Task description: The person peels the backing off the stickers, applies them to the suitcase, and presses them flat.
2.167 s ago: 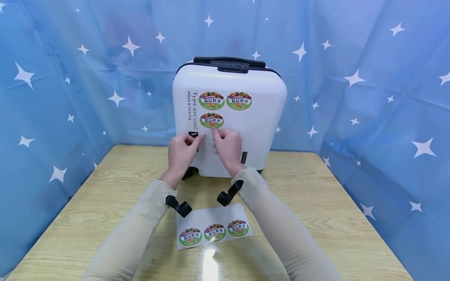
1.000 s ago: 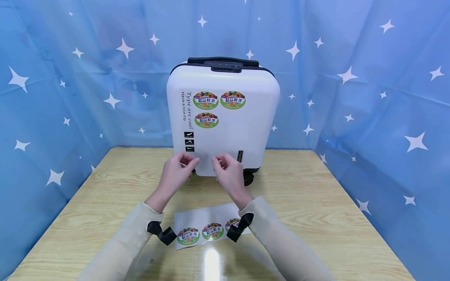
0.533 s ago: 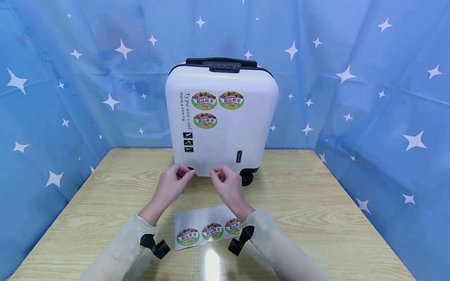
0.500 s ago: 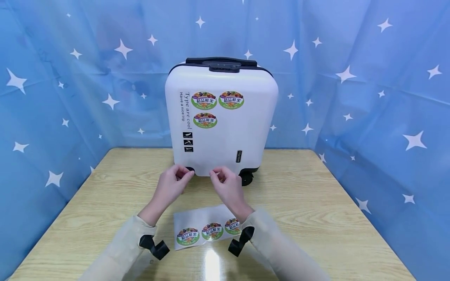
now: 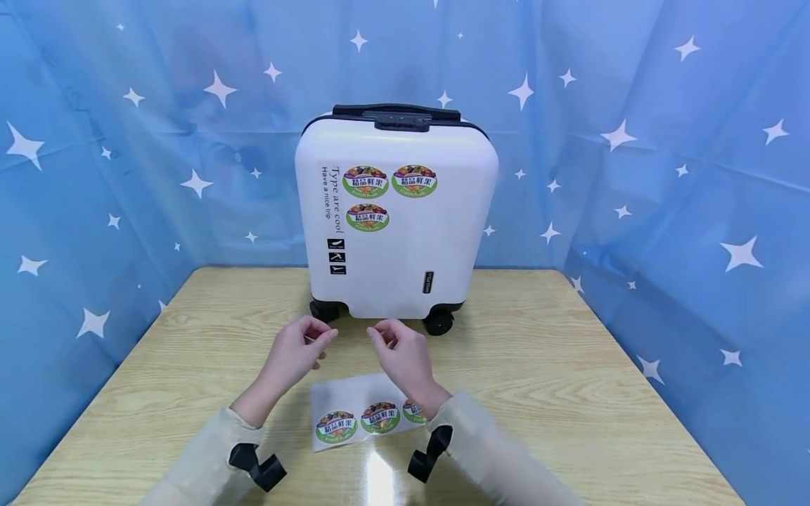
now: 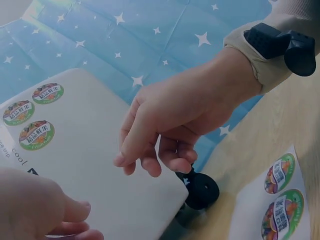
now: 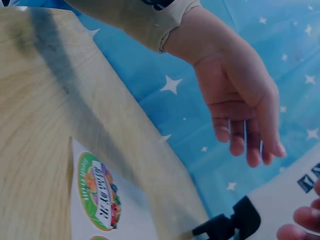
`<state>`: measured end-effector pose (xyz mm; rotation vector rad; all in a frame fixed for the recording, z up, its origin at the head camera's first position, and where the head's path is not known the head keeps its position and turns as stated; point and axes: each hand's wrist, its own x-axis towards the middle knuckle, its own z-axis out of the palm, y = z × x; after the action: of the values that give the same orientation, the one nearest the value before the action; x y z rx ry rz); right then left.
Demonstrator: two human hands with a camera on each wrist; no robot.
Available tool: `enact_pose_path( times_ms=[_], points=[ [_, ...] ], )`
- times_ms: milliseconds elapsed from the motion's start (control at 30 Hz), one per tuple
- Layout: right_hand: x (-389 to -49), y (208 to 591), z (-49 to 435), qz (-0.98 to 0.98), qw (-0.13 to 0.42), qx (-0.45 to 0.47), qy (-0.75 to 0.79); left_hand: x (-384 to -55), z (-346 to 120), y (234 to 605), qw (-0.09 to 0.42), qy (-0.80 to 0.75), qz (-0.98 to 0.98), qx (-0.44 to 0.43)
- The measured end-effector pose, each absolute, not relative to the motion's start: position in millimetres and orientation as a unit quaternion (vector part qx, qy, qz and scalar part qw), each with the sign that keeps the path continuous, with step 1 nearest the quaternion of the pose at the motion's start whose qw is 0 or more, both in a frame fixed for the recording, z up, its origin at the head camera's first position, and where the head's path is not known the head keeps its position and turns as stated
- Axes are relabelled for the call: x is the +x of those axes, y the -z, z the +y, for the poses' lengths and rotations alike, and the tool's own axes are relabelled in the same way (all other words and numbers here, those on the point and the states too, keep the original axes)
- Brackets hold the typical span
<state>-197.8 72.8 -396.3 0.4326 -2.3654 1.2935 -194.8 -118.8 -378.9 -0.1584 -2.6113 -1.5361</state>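
Holds the left hand [image 5: 294, 357] and right hand [image 5: 402, 357] raised over the table [image 5: 538, 351], facing each other with a gap between, in front of the suitcase [image 5: 405, 260]. Curls the fingers of both loosely, with thumb close to forefinger — a narrow pose, gripping nothing that shows. Cannot tell whether thumb and forefinger actually meet on either. Has the suitcase upright beyond the hands, with three oval stickers [image 5: 368, 218] on its front. Has the sticker sheet [image 5: 342, 395] lying on the table below and nearer, with three more ovals [image 5: 380, 418] along its near edge — partly covering the rightmost with the right wrist. Shows the left hand cut off at the lower left corner in the left wrist view, and only fingertips of the right at the edge in the right wrist view. Cannot surely read the black badge [image 5: 428, 282] low on the suitcase.
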Motion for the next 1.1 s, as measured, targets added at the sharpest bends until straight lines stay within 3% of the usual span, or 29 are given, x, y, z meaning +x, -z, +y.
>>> enact_pose_path(
  times_ms=[400, 800, 1100],
  points=[
    [-190, 411, 68, -0.868, 0.150, 0.170, -0.441, -186, -127, 394, 0.062, 0.404, -0.911, -0.063],
    [-180, 429, 63, -0.898, 0.059, 0.193, -0.390, -164, -128, 407, -0.032, 0.292, -0.956, -0.020],
    [-172, 436, 58, -0.929, -0.002, 0.199, -0.312, -157, -128, 422, -0.043, 0.272, -0.961, -0.009]
  ],
)
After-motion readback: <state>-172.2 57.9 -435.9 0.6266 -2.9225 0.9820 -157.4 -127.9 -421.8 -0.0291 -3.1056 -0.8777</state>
